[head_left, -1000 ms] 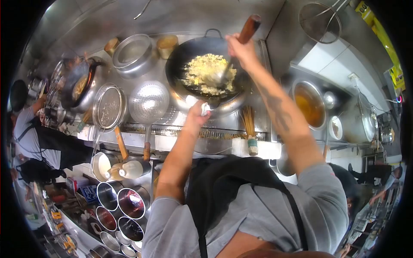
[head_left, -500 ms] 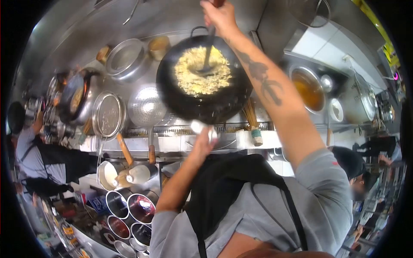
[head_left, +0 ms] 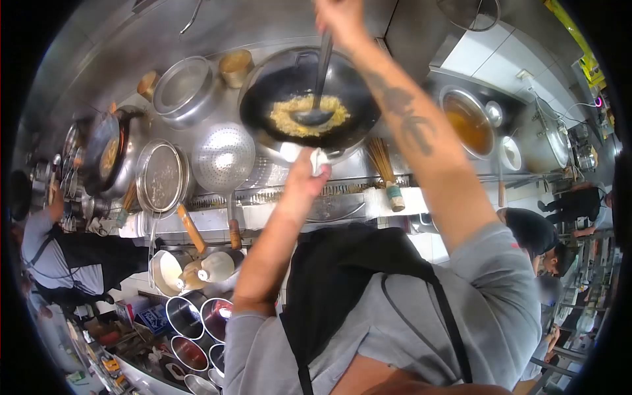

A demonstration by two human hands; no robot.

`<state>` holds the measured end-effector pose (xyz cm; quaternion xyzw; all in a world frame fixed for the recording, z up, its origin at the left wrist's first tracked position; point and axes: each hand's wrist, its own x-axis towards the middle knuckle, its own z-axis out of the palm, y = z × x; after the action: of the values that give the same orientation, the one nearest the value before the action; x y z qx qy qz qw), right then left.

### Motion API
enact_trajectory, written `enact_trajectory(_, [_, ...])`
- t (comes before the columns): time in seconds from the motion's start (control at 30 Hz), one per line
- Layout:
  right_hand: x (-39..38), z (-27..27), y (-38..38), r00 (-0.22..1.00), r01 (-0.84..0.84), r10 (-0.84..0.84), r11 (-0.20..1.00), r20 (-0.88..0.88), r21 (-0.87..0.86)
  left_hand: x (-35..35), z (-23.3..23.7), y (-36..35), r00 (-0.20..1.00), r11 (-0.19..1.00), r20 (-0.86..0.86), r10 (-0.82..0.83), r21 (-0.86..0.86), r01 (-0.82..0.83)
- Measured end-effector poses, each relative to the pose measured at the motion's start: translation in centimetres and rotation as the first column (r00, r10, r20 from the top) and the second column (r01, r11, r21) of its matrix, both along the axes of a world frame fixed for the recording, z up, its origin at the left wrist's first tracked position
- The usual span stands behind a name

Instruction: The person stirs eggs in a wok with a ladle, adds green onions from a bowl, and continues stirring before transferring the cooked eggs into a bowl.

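Note:
A black wok (head_left: pixel 266 92) sits on the stove in front of me, with yellow, egg-like chopped food (head_left: pixel 280 120) gathered at its bottom. My right hand (head_left: pixel 341 25) is closed round the upper handle of a ladle (head_left: pixel 313 118), whose bowl rests in the food. At the wok's near edge, my left hand (head_left: pixel 307 172) is closed on a folded white cloth (head_left: pixel 318 160) pressed to the rim. Whether a wok handle lies under the cloth is hidden.
Left of the wok stand a perforated skimmer (head_left: pixel 224 158) and a mesh strainer (head_left: pixel 161 176). A bamboo brush (head_left: pixel 387 174) lies to the right, near a pot of amber liquid (head_left: pixel 469 128). Several sauce pots (head_left: pixel 185 318) are at lower left. Co-workers (head_left: pixel 79 253) stand at both sides.
The wok has settled from a tilted, nearer position to a flatter one farther away. The spread food has drawn into a smaller heap. My left hand moved forward with it; the right hand rose slightly.

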<state>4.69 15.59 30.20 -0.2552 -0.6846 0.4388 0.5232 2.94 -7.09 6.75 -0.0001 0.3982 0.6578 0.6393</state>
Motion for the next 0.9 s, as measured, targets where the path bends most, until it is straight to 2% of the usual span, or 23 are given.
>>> enact_trajectory(0.03, [-0.9, -3.2, -0.5, 0.992, -0.028, 0.01, 0.99, -0.127, -0.141, -0.7, -5.2, 0.2, 0.966, 0.993, -0.256, -0.043, 0.099, 0.071])
enact_trajectory(0.1, [-0.3, -1.2, -1.4, 0.981, -0.065, 0.062, 0.998, -0.185, -0.01, 1.9, -6.9, -3.1, 0.995, 0.992, 0.086, -0.04, -0.119, 0.05])
enact_trajectory(0.17, [1.1, 5.0, -2.5, 0.997, 0.02, -0.021, 1.0, -0.076, -0.017, 4.1, -6.2, -6.0, 0.991, 0.983, 0.13, -0.027, -0.175, 0.05])
enact_trajectory(0.2, [2.3, 8.0, -3.3, 0.998, 0.01, -0.011, 1.0, -0.066, -0.02, 4.4, -4.7, -5.8, 0.989, 0.989, 0.145, -0.01, -0.146, 0.031])
enact_trajectory(0.23, [3.1, 9.9, -4.1, 0.983, 0.039, -0.025, 0.997, -0.182, 0.071, 4.2, -0.3, -4.7, 0.996, 0.97, 0.039, 0.075, -0.235, -0.064])
enact_trajectory(0.27, [3.4, 11.3, -3.9, 0.926, -0.048, 0.11, 0.983, -0.362, 0.176, 2.3, -1.6, -2.2, 0.991, 0.987, 0.115, 0.066, -0.157, -0.048])
enact_trajectory(0.3, [3.9, 12.7, -3.8, 0.909, -0.032, 0.114, 0.978, -0.4, 0.208, 0.2, -3.4, 0.1, 0.981, 0.997, 0.189, 0.049, -0.071, -0.036])
enact_trajectory(0.37, [4.5, 13.4, -4.2, 0.87, -0.096, 0.177, 0.976, -0.46, 0.194, -2.2, -4.2, 3.6, 0.992, 0.993, 0.129, -0.006, 0.119, -0.009])
enact_trajectory(0.4, [4.2, 12.3, -3.2, 0.919, -0.047, 0.116, 0.981, -0.376, 0.188, -3.1, -4.3, 5.1, 0.99, 1.0, 0.141, -0.024, 0.008, 0.023])
enact_trajectory(0.47, [2.9, 6.6, 0.1, 0.979, 0.059, -0.018, 0.979, -0.205, 0.196, -3.6, -6.4, 6.5, 0.993, 0.998, 0.108, 0.039, -0.062, -0.033])
enact_trajectory(0.5, [1.6, 4.0, -0.3, 0.991, 0.0, 0.022, 0.987, -0.132, 0.163, -3.5, -7.1, 6.9, 0.994, 0.993, 0.092, 0.065, -0.102, -0.056])
enact_trajectory(0.53, [0.0, -0.7, 2.6, 0.987, -0.132, 0.142, 0.984, -0.081, 0.117, -3.2, -5.9, 6.7, 0.992, 0.988, 0.09, 0.09, -0.133, -0.078])
enact_trajectory(0.57, [-2.0, -4.8, 5.1, 0.988, -0.123, 0.128, 0.99, 0.083, -0.062, -2.9, -5.9, 6.6, 0.992, 0.986, 0.094, 0.081, -0.151, -0.066])
enact_trajectory(0.63, [-2.5, -3.2, 4.8, 0.982, -0.03, -0.004, 0.983, -0.187, -0.18, -3.3, -5.7, 6.8, 0.994, 0.982, 0.09, 0.06, -0.186, -0.043])
enact_trajectory(0.7, [-2.0, 0.3, 2.4, 0.929, 0.038, -0.058, 0.997, -0.364, -0.061, -3.3, -6.1, 6.7, 0.992, 0.981, 0.104, 0.074, -0.187, -0.053])
enact_trajectory(0.73, [-1.7, 1.5, 1.6, 0.915, -0.039, 0.037, 0.999, -0.402, 0.004, -3.4, -6.1, 6.9, 0.991, 0.982, 0.109, 0.076, -0.182, -0.055])
enact_trajectory(0.83, [-2.6, -1.3, -0.2, 0.989, -0.12, 0.118, 0.993, -0.09, -0.015, -3.0, -5.8, 7.0, 0.986, 0.977, 0.125, 0.114, -0.197, -0.088])
enact_trajectory(0.87, [-4.5, -5.5, 2.8, 0.979, -0.201, 0.201, 0.979, 0.007, -0.021, -2.9, -6.2, 6.9, 0.988, 0.979, 0.125, 0.092, -0.192, -0.067])
enact_trajectory(0.9, [-4.9, -4.9, 3.4, 0.984, -0.171, 0.171, 0.985, 0.038, -0.016, -2.9, -6.7, 7.1, 0.99, 0.982, 0.123, 0.073, -0.181, -0.05])
